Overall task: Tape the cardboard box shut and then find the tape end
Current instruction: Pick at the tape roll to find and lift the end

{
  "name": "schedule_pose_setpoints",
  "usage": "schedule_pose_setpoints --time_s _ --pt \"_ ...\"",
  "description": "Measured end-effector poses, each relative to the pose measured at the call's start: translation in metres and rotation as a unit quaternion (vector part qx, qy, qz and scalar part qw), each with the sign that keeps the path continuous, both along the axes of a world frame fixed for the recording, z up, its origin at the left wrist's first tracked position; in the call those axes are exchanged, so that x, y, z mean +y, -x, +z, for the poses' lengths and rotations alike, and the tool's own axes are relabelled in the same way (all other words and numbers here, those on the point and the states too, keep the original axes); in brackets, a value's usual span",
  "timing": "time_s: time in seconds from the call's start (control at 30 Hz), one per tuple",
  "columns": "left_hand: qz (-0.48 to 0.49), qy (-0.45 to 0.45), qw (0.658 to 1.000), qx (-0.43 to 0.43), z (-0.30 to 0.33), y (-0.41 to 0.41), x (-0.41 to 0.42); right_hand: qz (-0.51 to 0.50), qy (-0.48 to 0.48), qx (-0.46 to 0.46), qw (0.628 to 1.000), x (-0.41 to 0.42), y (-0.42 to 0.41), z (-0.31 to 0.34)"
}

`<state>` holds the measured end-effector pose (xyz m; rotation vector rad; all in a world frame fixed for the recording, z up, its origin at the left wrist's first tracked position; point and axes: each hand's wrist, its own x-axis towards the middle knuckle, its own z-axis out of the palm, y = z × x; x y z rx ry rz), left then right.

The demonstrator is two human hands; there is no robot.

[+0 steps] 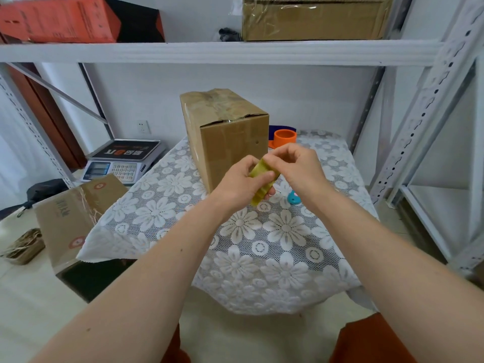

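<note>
A brown cardboard box point(225, 137) stands upright at the back of the table, its top flaps closed with clear tape along the seam. In front of it my left hand point(239, 183) grips a yellowish roll of tape point(264, 183), held edge-on above the tablecloth. My right hand point(294, 166) is at the roll's upper rim, its curled fingertips pinching or picking at the tape there. The tape end itself is too small to make out.
The table has a white lace floral cloth point(262, 244). An orange cup-like item point(285, 137) sits behind the box, a small blue object point(293, 199) under my right wrist. A scale point(123, 161) and an open carton point(68, 221) lie left; metal shelving point(419, 127) stands right.
</note>
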<state>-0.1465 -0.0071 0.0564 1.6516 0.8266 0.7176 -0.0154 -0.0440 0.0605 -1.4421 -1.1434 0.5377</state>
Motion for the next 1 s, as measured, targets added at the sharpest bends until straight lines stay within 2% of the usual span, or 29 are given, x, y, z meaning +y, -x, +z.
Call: schedule_pose_setpoints --time_s 0.2,0.4,0.53,0.7,1.0 --pt "0.026 -0.045 0.998 0.024 -0.001 -0.005 -0.003 -0.015 0.010 0.030 0.999 0.000 0.000 0.002" --pt "0.011 -0.026 0.999 0.037 0.002 -0.002 -0.002 -0.032 0.027 0.023 0.999 -0.003 0.001 0.003" --pt "0.010 -0.001 0.999 0.032 0.003 -0.002 -0.005 -0.022 0.018 -0.015 0.999 -0.008 0.006 0.006" --pt "0.003 -0.012 0.999 0.050 0.004 -0.005 -0.009 -0.049 0.015 -0.137 0.989 -0.006 0.011 0.007" --pt "0.006 -0.058 0.997 0.046 0.010 -0.008 -0.013 -0.090 -0.002 -0.164 0.982 -0.004 0.007 0.010"
